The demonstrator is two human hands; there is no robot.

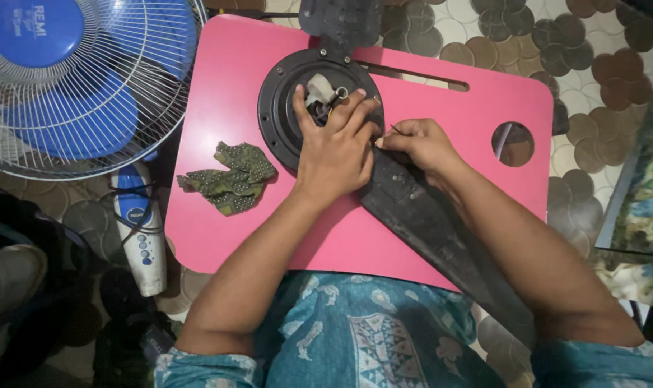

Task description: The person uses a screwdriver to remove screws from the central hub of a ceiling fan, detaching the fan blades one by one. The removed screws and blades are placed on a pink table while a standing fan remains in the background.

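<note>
A black round fan hub [280,108] with a long dark blade [427,215] lies on a pink lap table [226,86]. My left hand [333,147] presses flat on the hub, fingers spread over its open middle, where wires and a small metal ring [341,92] show. My right hand [420,144] rests at the hub's right edge where the blade joins, fingers pinched on a thin metal tool [393,130], most of it hidden. A second blade [341,21] points away at the top.
A crumpled green patterned cloth [233,176] lies on the table's left part. A blue table fan with a white wire guard [75,79] stands on the floor at left. The table has a round hole [513,144] at right. A patterned mat covers the floor.
</note>
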